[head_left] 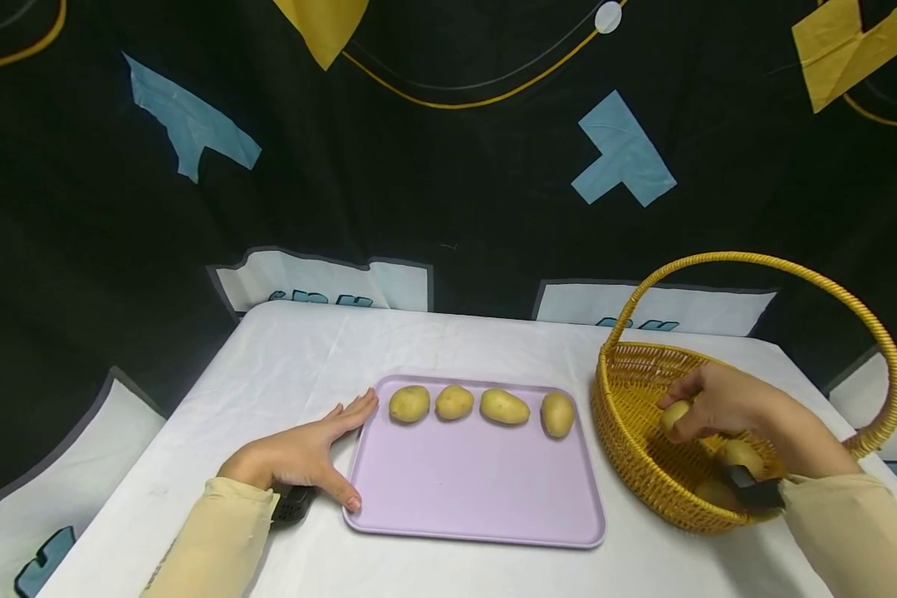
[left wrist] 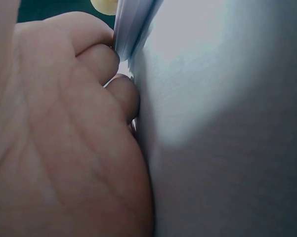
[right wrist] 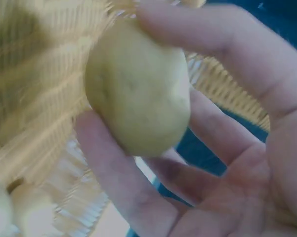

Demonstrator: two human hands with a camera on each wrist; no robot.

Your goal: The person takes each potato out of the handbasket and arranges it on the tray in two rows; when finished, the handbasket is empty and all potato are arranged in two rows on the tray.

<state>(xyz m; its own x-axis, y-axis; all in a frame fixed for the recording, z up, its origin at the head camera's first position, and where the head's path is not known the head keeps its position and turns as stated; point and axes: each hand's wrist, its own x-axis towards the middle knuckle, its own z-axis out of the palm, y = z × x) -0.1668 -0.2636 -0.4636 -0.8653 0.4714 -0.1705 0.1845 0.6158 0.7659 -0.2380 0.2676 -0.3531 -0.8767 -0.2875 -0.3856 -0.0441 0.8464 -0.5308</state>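
Four-in-a-row is how the potatoes lie along the far side of a lilac tray (head_left: 471, 482), from a round potato (head_left: 409, 404) at the left to an upright one (head_left: 557, 414) at the right. My left hand (head_left: 306, 448) rests at the tray's left edge, thumb and fingers spread straight along the rim; the left wrist view shows its palm (left wrist: 64, 133) beside the tray's edge (left wrist: 133, 24). Inside the wicker basket (head_left: 631, 465), my right hand (head_left: 725, 403) pinches a potato (right wrist: 138, 89) between thumb and fingers. More potatoes (head_left: 740, 457) lie below that hand, partly hidden by the wrist.
The basket's tall arched handle (head_left: 755, 257) rises over the right forearm. A white cloth (head_left: 299, 357) covers the table, and a black curtain (head_left: 448, 191) with blue and yellow shapes hangs behind it.
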